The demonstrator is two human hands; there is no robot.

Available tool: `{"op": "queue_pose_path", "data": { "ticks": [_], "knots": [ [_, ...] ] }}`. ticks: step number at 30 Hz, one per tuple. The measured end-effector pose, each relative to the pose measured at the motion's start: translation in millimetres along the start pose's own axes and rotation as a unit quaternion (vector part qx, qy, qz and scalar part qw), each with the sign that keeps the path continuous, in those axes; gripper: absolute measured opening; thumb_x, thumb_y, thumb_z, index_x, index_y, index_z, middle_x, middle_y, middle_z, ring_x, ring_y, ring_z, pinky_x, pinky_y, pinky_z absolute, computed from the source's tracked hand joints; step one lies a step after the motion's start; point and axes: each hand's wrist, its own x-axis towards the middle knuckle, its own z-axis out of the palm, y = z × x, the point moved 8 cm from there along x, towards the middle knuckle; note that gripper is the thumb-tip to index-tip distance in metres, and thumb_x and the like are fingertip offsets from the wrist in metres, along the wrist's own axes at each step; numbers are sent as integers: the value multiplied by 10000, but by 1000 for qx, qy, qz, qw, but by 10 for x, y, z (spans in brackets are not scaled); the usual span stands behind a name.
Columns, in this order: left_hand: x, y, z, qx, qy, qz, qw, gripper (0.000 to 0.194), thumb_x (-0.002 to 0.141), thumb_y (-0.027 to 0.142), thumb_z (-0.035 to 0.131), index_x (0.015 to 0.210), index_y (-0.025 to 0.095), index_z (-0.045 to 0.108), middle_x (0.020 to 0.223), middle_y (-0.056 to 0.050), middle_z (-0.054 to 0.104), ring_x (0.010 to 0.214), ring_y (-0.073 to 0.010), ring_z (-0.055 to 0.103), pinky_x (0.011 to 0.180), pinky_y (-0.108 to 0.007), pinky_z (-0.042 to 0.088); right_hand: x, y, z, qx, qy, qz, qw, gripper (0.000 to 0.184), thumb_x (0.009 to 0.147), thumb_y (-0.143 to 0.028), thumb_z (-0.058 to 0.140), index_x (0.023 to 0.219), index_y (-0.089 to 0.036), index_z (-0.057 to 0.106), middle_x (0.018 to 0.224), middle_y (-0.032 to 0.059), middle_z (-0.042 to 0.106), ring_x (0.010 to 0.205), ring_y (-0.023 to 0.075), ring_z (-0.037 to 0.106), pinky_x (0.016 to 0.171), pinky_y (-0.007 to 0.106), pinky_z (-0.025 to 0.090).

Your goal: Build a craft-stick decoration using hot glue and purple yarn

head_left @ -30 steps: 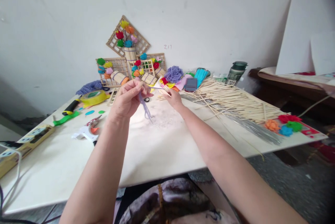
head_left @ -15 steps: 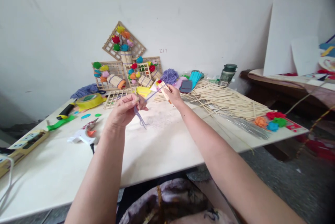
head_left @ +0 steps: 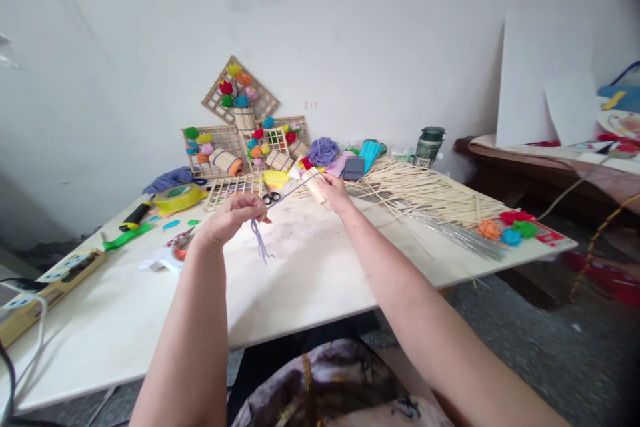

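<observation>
My left hand (head_left: 235,214) is closed in a pinch on purple yarn (head_left: 290,192), whose loose ends dangle below the fingers. From there the strand runs taut, up and to the right, to a small bundle of wooden sticks (head_left: 316,187). My right hand (head_left: 336,191) grips that bundle, which is tilted above the table; the fingers behind it are partly hidden. Just beyond my left hand lie black-handled scissors (head_left: 271,198) and a flat stick lattice (head_left: 233,191).
Many loose sticks (head_left: 425,187) and metal wires (head_left: 450,234) spread over the right side. Lattices with felt flowers (head_left: 243,100) lean on the wall. A glue gun (head_left: 165,257), yellow tape (head_left: 177,198) and power strip (head_left: 50,294) are at left. A bottle (head_left: 429,147) stands at back.
My left hand has moved left and down, away from my right hand, drawing the yarn into a longer taut line. The stick bundle has come into clearer view in my right hand.
</observation>
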Motion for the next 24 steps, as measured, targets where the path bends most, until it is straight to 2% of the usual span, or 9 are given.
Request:
{"op": "queue_pose_path", "data": {
  "ticks": [5,10,13,18,21,24],
  "knots": [
    [37,-173,-43,-2,39,-33,999,160,638,283,654,574,146,605,564,-20,544,599,-165,590,653,-316,521,-20,110,-32,27,-6,39,999,307,669,-340,592,904,-151,648,820,22,667,710,154,611,612,247,486],
    [48,-400,-28,42,109,-104,988,149,581,262,635,528,150,552,500,10,500,504,-132,517,567,-293,491,-54,280,-58,31,-41,84,995,272,639,-315,642,849,-143,656,794,32,677,681,152,618,609,248,483],
    [93,-605,56,74,107,-142,981,132,566,255,609,523,154,537,493,9,510,486,-131,507,525,-267,448,-36,305,-105,19,-54,78,995,263,663,-291,627,874,-142,673,786,33,683,672,153,624,632,265,491],
    [176,-936,151,127,80,-188,971,116,568,237,543,490,167,493,414,17,462,405,-120,454,440,-235,339,42,239,-163,-98,-65,38,992,295,683,-186,606,962,-148,694,865,40,698,756,163,635,750,313,499],
    [191,-1018,153,141,77,-193,968,108,574,229,518,491,170,480,414,19,462,400,-113,442,434,-229,320,68,234,-197,-124,-49,36,990,293,681,-147,613,960,-159,702,915,40,702,819,170,638,826,335,480],
    [198,-1026,191,110,71,-186,974,107,588,238,517,513,165,491,431,15,476,414,-104,434,431,-220,308,52,240,-228,-80,-18,48,995,223,699,-153,602,894,-152,710,880,37,705,807,175,641,831,340,477]
  ]
}}
